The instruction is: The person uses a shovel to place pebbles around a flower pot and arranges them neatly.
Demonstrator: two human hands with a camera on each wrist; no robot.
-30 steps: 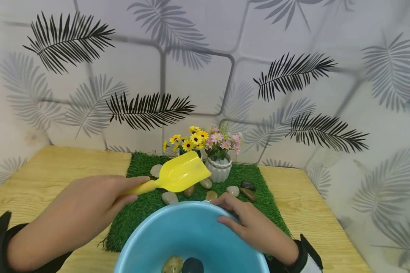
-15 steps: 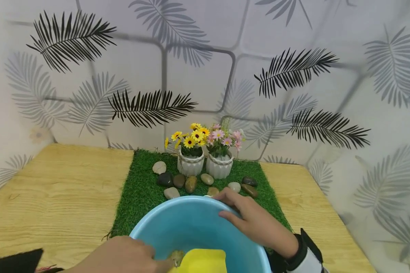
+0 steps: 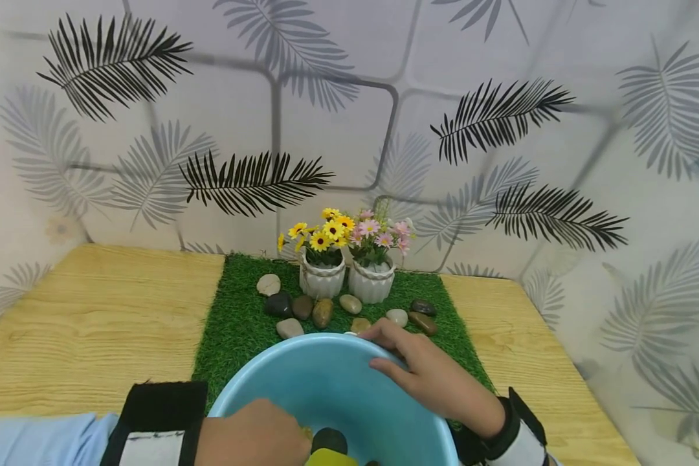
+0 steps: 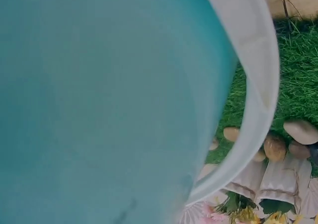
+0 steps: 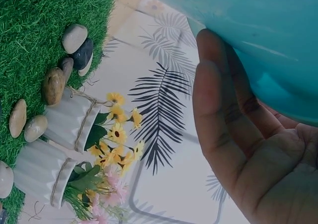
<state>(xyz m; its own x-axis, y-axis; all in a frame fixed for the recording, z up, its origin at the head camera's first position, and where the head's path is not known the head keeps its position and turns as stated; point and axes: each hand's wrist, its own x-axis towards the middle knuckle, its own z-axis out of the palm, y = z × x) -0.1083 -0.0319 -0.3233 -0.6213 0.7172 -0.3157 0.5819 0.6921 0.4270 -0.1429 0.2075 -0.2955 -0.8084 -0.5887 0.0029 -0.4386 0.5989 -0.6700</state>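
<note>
A light blue basin [image 3: 320, 362] stands at the near edge of the head view. My left hand [image 3: 256, 437] is down inside it, gripping a yellow toy shovel [image 3: 329, 458]; only part of the blade shows, and the handle is hidden by the hand. Just beyond the blade lies a dark stone [image 3: 329, 441], with a sliver of a yellowish stone [image 3: 307, 432] beside my fingers. My right hand [image 3: 431, 372] holds the basin's right rim, thumb inside and fingers outside. In the right wrist view, those fingers [image 5: 208, 87] lie against the outer wall. The left wrist view is mostly basin wall [image 4: 109, 105].
Behind the basin, a green turf mat [image 3: 239, 310] covers the middle of the wooden table [image 3: 105, 323]. Several pebbles [image 3: 323, 313] lie on it. Two white pots [image 3: 371, 283] with yellow and pink flowers stand at the back, before a leaf-patterned backdrop [image 3: 332, 149].
My left hand has carried the yellow shovel from over the mat down into the basin, and the blade has sunk lower in view. The right hand has kept its hold on the rim.
</note>
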